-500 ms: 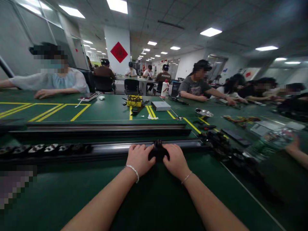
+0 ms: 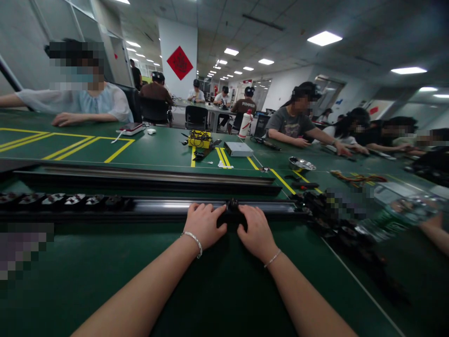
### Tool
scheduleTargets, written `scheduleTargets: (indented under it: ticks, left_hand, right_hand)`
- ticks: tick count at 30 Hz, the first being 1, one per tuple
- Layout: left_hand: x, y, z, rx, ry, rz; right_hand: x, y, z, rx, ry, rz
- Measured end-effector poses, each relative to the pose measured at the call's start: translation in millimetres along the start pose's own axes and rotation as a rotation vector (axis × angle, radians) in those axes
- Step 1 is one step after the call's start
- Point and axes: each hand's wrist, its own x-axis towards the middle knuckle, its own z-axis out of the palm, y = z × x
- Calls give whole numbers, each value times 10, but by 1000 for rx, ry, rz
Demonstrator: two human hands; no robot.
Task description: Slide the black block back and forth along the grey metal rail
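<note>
Both my hands rest at the near edge of a long black rail [image 2: 164, 208] that runs across the green table [image 2: 217, 285]. My left hand [image 2: 203, 225] and my right hand [image 2: 255, 232] have their fingers curled round a small black part [image 2: 231, 213] that sits in the rail between them. Each wrist wears a thin bracelet. Several black-and-white parts [image 2: 59, 200] sit in a row in the rail at the far left.
A second black rail [image 2: 147, 180] lies just behind. A heap of black parts [image 2: 336, 220] spreads to the right, with a plastic bottle [image 2: 389, 213] beside another person's hand. Beyond are a yellow box [image 2: 198, 139], a grey box [image 2: 238, 149], a metal bowl [image 2: 301, 164] and several seated people.
The head camera has tilted slightly, so the scene sits a little lower. My hands have stayed on the black part, shifted slightly up toward the rail.
</note>
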Motion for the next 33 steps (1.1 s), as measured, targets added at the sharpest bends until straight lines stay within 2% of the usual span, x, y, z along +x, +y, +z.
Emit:
scheduleTargets:
  ticks: [20, 28, 33]
  left_hand:
    - [12, 3, 3, 24, -29, 1]
    - [9, 66, 22, -41, -21, 136]
    - [6, 91, 41, -72, -21, 138]
  right_hand:
    - [-11, 12, 19, -26, 27, 3]
    - [15, -9, 36, -36, 17, 38]
    - [26, 5, 34, -33, 12, 41]
